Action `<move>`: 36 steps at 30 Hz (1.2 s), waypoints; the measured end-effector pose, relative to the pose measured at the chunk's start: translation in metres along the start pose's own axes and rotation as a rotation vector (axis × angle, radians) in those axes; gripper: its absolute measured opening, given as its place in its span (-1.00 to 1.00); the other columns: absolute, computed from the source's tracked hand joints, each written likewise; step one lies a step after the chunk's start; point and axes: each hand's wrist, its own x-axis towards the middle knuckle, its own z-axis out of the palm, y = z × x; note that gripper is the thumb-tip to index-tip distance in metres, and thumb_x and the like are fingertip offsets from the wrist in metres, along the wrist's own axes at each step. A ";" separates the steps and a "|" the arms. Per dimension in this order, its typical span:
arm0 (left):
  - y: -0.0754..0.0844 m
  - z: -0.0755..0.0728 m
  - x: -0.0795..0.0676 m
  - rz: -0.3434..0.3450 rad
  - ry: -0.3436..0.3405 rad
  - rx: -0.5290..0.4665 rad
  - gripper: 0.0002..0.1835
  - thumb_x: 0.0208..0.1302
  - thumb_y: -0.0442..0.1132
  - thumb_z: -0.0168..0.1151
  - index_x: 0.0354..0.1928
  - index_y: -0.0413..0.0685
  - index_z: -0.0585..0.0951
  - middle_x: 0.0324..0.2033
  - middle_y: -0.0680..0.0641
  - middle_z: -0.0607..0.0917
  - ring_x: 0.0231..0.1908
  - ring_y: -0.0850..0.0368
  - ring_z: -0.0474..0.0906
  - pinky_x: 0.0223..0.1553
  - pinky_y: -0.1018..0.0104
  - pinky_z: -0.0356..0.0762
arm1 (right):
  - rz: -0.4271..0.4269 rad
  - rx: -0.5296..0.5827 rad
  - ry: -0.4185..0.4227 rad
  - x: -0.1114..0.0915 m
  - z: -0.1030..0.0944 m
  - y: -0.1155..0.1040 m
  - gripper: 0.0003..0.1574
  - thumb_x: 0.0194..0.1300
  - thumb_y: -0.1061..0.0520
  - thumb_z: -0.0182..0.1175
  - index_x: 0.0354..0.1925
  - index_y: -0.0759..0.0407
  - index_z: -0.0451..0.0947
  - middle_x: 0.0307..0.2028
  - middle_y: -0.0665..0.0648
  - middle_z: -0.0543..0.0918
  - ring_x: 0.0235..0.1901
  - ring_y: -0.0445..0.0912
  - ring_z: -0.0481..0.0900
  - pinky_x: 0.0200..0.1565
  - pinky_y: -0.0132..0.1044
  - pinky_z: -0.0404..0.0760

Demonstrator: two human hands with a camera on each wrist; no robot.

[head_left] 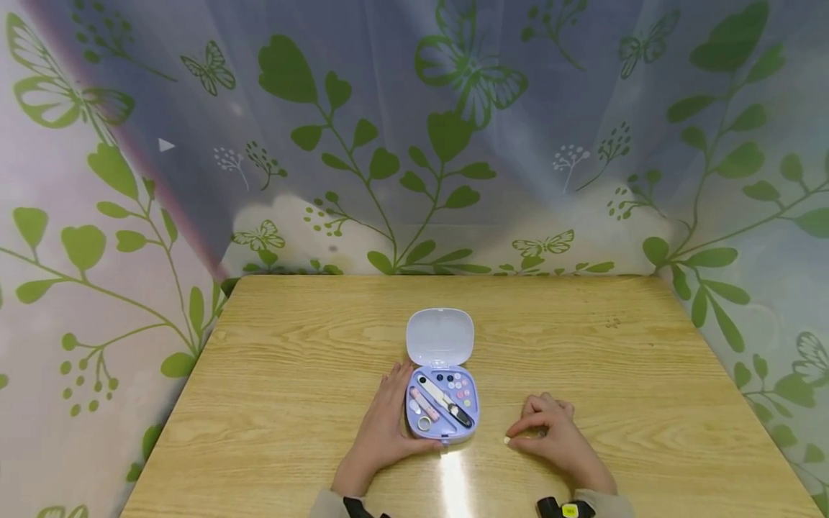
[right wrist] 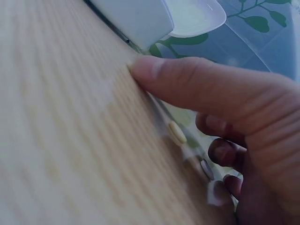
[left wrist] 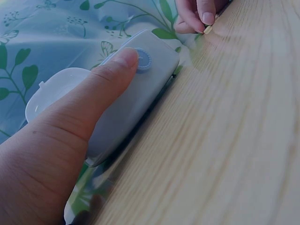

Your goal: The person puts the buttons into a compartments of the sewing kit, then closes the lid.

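A lilac sewing kit box (head_left: 476,403) lies on the table with its translucent lid (head_left: 440,337) raised. Its compartments hold small buttons (head_left: 460,394), a white-and-black tool (head_left: 447,404), a pink-and-white roll (head_left: 424,404) and a metal ring (head_left: 424,424). My left hand (head_left: 386,426) holds the box, fingers along its left side, thumb at the front by the round latch (left wrist: 145,60). To the right of the box, my right hand (head_left: 550,429) pinches a small pale button (head_left: 507,440) between thumb and forefinger, just at the tabletop. In the right wrist view, a yellowish button (right wrist: 177,132) lies under that hand.
The wooden table (head_left: 291,345) runs back to a curtain (head_left: 401,180) printed with green leaves and butterflies, which also hangs at both sides. Another small button-like disc (right wrist: 206,169) lies beneath the right hand.
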 end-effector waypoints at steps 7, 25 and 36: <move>0.000 0.000 0.000 0.006 0.005 0.004 0.45 -0.28 0.44 0.52 0.57 -0.09 -0.01 0.53 -0.15 0.08 0.52 -0.10 -0.07 0.52 -0.04 -0.11 | -0.045 0.009 0.019 -0.002 0.001 0.009 -0.68 -0.21 0.24 0.62 -0.46 -0.13 0.77 -0.50 -0.11 0.43 -0.38 -0.25 0.26 -0.18 -0.25 -0.07; -0.001 0.001 -0.001 -0.013 -0.009 0.010 0.47 -0.29 0.48 0.49 0.58 -0.07 -0.03 0.54 -0.12 0.06 0.53 -0.04 -0.11 0.54 0.03 -0.15 | -0.099 0.022 0.077 0.008 0.000 -0.030 -0.65 -0.34 0.51 0.55 -0.54 0.17 0.75 -0.54 0.03 0.41 -0.43 -0.08 0.23 -0.22 -0.24 -0.09; -0.001 0.001 0.000 -0.006 0.001 0.012 0.48 -0.32 0.45 0.53 0.57 -0.10 -0.01 0.53 -0.14 0.08 0.52 -0.07 -0.08 0.52 -0.02 -0.11 | -0.096 0.014 0.104 0.008 0.003 -0.021 -0.65 -0.33 0.51 0.56 -0.56 0.17 0.73 -0.55 0.05 0.43 -0.43 -0.10 0.26 -0.23 -0.23 -0.03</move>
